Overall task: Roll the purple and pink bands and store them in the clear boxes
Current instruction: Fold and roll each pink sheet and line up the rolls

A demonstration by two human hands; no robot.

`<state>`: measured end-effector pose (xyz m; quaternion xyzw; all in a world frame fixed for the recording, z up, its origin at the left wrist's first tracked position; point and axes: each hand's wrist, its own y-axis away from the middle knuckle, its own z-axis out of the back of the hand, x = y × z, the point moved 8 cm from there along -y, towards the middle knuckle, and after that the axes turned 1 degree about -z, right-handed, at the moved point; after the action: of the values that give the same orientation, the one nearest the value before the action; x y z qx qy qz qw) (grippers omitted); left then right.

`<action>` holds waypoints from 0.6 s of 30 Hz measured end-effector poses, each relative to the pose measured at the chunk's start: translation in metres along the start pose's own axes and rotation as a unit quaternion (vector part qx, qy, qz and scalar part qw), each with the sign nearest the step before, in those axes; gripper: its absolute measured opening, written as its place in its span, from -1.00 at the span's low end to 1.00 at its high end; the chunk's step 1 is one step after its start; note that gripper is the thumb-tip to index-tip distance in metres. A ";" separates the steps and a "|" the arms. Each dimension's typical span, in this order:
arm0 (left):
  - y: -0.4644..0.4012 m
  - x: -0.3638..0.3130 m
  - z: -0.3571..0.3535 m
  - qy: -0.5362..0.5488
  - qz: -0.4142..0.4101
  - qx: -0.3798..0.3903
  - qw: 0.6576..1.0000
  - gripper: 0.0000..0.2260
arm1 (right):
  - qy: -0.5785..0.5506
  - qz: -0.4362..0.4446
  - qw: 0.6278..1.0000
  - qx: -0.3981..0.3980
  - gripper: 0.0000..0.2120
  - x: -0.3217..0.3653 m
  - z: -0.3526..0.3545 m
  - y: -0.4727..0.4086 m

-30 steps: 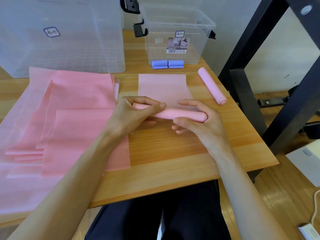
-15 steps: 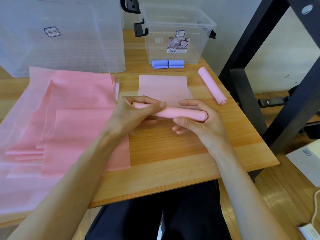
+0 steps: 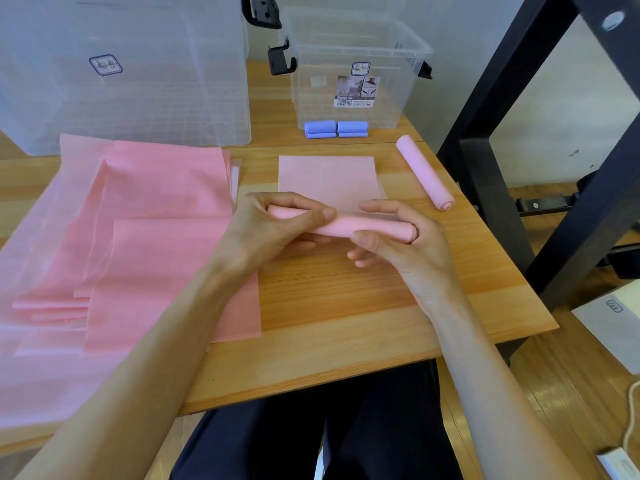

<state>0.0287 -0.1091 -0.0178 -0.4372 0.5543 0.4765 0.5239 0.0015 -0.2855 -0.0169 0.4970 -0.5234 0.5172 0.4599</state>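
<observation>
Little has moved vs. earlier frames: pink band roll (image 3: pixel 372 227) sits at the same spot above table (image 3: pixel 346 306) centre, its unrolled tail (image 3: pixel 327 178) lying flat toward the small clear box (image 3: pixel 360 74). L hand (image 3: pixel 273 230) grips roll's left end, thumb over top; R hand (image 3: pixel 398 237) grips right end, fingers curled round it. Finished pink roll (image 3: pixel 424 171) lies apart at right, two purple rolls (image 3: pixel 336 129) touch small box front, flat pink bands (image 3: pixel 156 237) stacked at left before large clear box (image 3: pixel 138 71).
</observation>
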 end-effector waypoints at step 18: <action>-0.002 0.000 0.003 -0.014 -0.010 -0.005 1.000 -0.79 | 0.008 0.019 1.000 -0.008 -0.73 0.001 0.001 0.000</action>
<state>0.0314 -0.1062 -0.0185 -0.4390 0.5398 0.4802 0.5341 0.0017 -0.2869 -0.0164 0.4792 -0.5333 0.5257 0.4578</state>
